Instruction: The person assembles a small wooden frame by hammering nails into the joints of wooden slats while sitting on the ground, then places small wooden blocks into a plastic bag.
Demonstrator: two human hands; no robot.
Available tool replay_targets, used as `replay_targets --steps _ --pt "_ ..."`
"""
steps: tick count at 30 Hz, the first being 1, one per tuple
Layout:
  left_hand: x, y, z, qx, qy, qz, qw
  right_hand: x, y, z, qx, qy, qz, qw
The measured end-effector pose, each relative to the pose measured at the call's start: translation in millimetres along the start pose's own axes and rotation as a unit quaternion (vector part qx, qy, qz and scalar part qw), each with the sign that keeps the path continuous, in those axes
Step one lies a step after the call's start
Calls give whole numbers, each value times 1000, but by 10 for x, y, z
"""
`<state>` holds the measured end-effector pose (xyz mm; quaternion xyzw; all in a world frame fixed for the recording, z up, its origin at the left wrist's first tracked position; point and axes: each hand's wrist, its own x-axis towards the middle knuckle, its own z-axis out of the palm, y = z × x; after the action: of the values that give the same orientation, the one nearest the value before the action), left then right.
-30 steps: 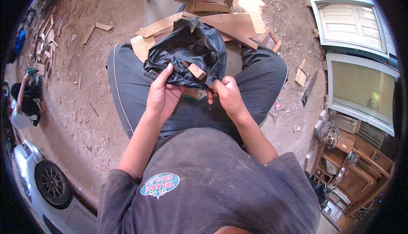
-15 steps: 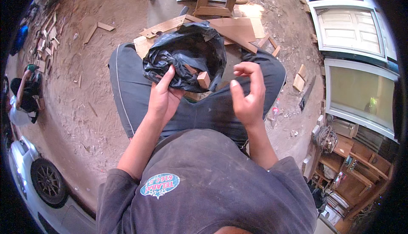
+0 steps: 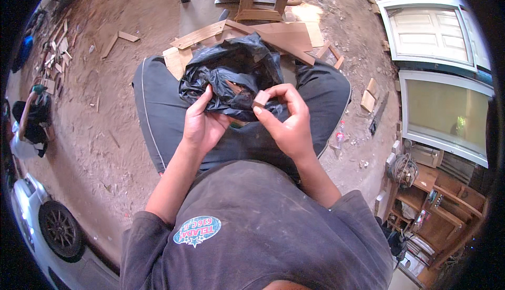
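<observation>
A crumpled black plastic bag (image 3: 223,94) rests between my knees with its mouth open toward me. My left hand (image 3: 202,119) grips the bag's near left side, thumb over the rim and fingers beneath. Between thumb and forefinger, my right hand (image 3: 288,119) pinches a small wooden block (image 3: 261,99) at the bag's right edge. Inside the bag a reddish-brown wood piece (image 3: 235,88) shows; folds of plastic hide the rest of the contents.
Wooden boards (image 3: 286,36) lie just beyond the bag, with a wooden frame (image 3: 260,0) behind them. White-framed panels (image 3: 444,116) and a wooden cabinet (image 3: 447,219) stand at right. A car (image 3: 63,232) is at lower left; another person (image 3: 31,119) is at far left.
My right hand has moved left to the bag and closed on the wooden block, which lay at the bag's edge before. My left hand keeps its hold on the bag.
</observation>
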<state>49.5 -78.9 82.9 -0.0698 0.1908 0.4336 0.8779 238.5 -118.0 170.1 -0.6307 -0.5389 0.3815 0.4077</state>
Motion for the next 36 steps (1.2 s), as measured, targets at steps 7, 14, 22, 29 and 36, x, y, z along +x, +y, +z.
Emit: replay_targets --steps 7,14,22,29,36 --pt "-1 94 -35 -65 -45 -34 996 -14 20 -52 301 57 22 952" --pt "-105 147 0 -18 -15 -69 997 -57 33 -127 159 54 -32 985" --pt "-120 155 120 -66 -96 -64 991 -138 -84 -185 11 77 -80 994" --pt "-153 219 54 -27 -120 -61 991 -109 -132 -195 -59 97 -157 981" --pt "-201 211 144 1 -88 -67 994 -92 -246 -268 102 104 -104 984"
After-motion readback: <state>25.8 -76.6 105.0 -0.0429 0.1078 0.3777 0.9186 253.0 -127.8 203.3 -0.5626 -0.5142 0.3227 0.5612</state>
